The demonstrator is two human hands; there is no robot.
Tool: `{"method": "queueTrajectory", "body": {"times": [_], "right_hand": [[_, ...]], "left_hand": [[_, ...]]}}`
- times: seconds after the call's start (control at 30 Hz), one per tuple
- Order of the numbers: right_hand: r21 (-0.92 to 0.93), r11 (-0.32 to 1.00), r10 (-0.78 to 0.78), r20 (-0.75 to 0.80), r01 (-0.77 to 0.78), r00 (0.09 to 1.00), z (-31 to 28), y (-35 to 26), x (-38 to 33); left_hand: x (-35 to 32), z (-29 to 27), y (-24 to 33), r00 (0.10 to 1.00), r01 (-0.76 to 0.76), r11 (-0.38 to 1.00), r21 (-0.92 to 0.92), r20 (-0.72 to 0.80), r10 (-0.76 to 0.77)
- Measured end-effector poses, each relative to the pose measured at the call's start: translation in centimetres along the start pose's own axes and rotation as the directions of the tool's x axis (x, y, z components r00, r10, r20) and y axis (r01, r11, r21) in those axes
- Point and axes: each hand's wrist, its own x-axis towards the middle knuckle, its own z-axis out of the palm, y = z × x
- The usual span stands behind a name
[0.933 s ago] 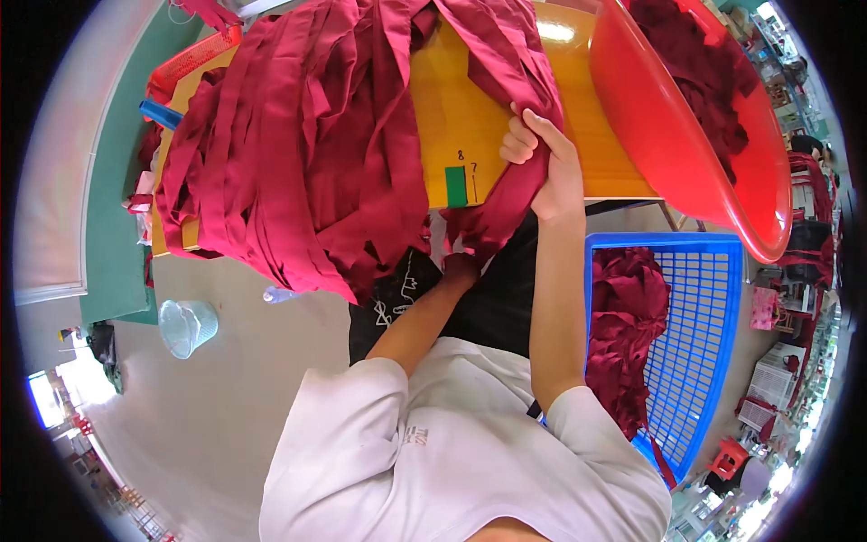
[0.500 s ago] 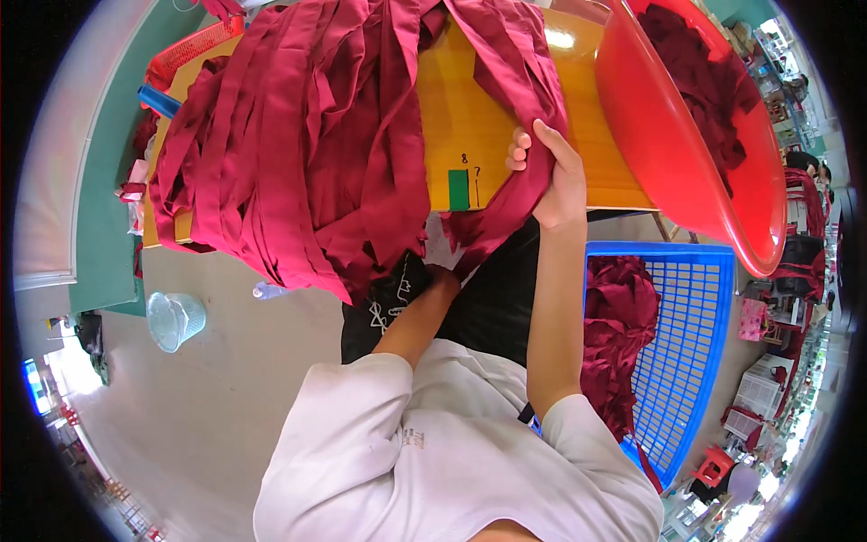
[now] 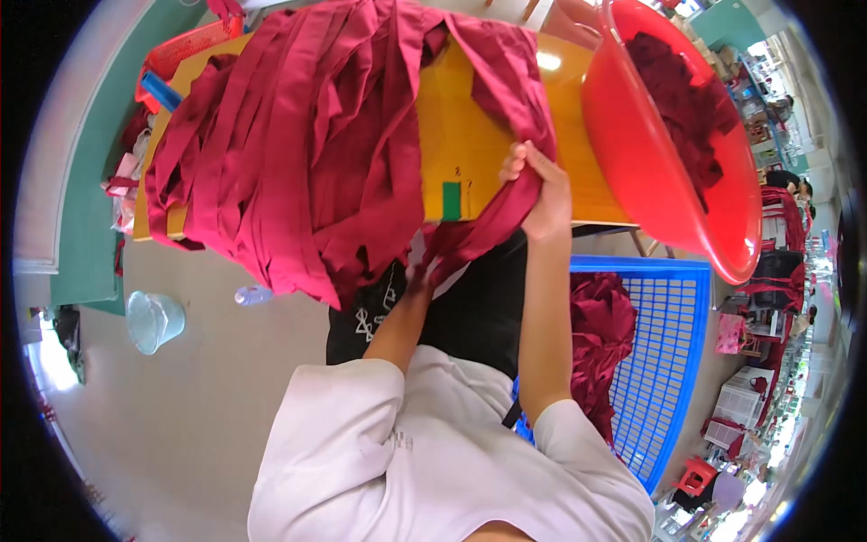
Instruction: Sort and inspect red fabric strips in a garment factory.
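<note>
My right hand (image 3: 547, 200) is closed round a dark red cloth strip (image 3: 508, 86) that hangs down over the table's near edge, thumb and fingertips showing on its upper side. Below that edge, my left hand (image 3: 418, 282) is at the lower end of the same strip. Motion blur and the cloth hide its fingers, so its grip cannot be told. To the left, a thick pile of dark red cloth strips (image 3: 298, 135) covers much of the yellow table (image 3: 442, 117) and droops over its front. A small green rectangle (image 3: 452, 200) marks the table top between pile and strip.
A large red basin (image 3: 623, 154) with dark red cloth tilts at the right of the table. Under it stands a blue plastic basket (image 3: 664, 334) holding more red cloth. A clear bucket (image 3: 155, 322) is on the floor at left; a red basket (image 3: 190, 54) sits behind the pile.
My right hand has slid lower along the view, still round the strip. My left hand has shifted slightly left, drawing the strip's lower end with it. The whole view has shifted a little.
</note>
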Motion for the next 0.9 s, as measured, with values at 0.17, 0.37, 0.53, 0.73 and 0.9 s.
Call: {"method": "queueTrajectory", "body": {"times": [0.17, 0.37, 0.53, 0.73, 0.9], "right_hand": [[0.110, 0.994, -0.031, 0.076, 0.022, 0.997, -1.1, -0.4, 1.2], [0.082, 0.997, -0.018, 0.048, 0.014, 0.999, 0.1, 0.1, 0.7], [0.047, 0.997, -0.060, 0.004, 0.059, 0.998, -1.1, -0.8, 0.0], [0.024, 0.999, -0.041, 0.061, 0.040, 0.997, 0.3, 0.3, 0.4], [0.058, 0.997, -0.061, 0.029, 0.059, 0.998, -0.5, -0.2, 0.3]], "left_hand": [[-2.9, 1.2, -0.7, 0.995, 0.083, 0.996, -0.017, -0.057, -0.084], [-0.3, 3.2, -1.6, 0.909, 0.415, 0.896, -0.157, 0.052, -0.413], [0.1, 9.1, -3.1, 0.951, 0.133, 0.988, -0.074, -0.271, -0.148], [4.5, 15.8, -10.3, 0.917, 0.067, 0.986, -0.150, -0.379, -0.120], [3.4, 13.1, -5.1, 0.936, 0.065, 0.981, -0.183, -0.330, -0.123]]}}
